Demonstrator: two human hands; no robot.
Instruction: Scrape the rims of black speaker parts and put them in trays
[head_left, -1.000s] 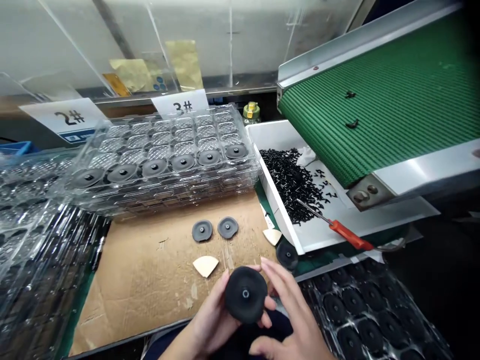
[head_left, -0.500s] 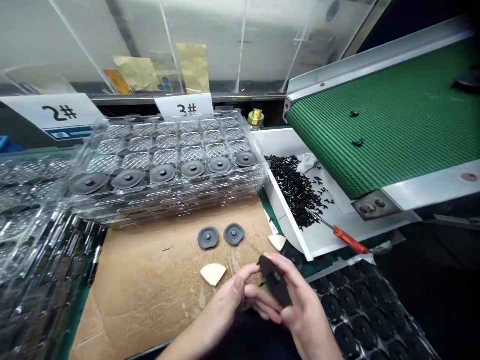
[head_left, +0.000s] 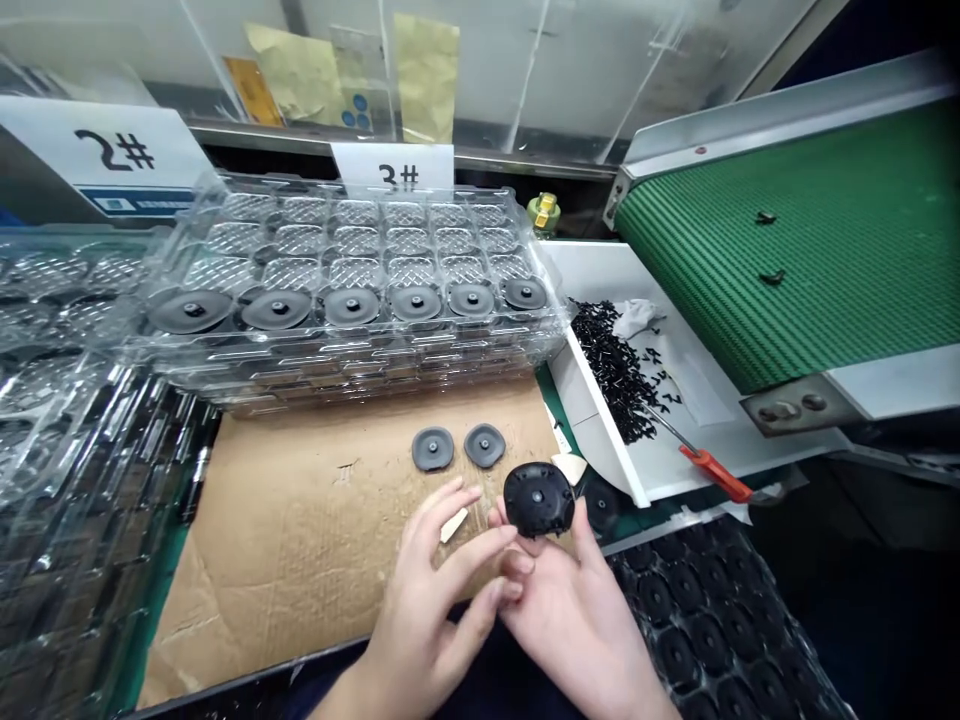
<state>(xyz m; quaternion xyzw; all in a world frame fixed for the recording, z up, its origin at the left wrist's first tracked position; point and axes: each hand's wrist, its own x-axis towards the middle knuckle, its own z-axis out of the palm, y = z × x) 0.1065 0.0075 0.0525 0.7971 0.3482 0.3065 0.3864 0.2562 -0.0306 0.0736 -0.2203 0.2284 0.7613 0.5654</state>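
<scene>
A black round part (head_left: 538, 498) with a small central nub rests upright against the fingers of my right hand (head_left: 574, 610), which grips it by the edge with the thumb on its right side. My left hand (head_left: 442, 590) is just left of it, fingers spread and holding nothing, its fingertips close to my right fingers. On the cardboard (head_left: 300, 530) beyond the hands lie two grey discs, one on the left (head_left: 433, 449) and one on the right (head_left: 484, 445). A cream wedge (head_left: 453, 525) shows partly behind my left fingers; another wedge (head_left: 570, 468) sits behind the black part.
Stacked clear trays (head_left: 360, 330) stand at the back, with a front row of grey discs. On the right are a white bin (head_left: 600, 400) with small black pieces, a red-handled screwdriver (head_left: 716, 474), a green conveyor (head_left: 825, 240) and a tray of black parts (head_left: 705, 620).
The black part has turned to face the camera. My left hand has drawn off it and its fingers have spread. The view has shifted, so the background sits differently.
</scene>
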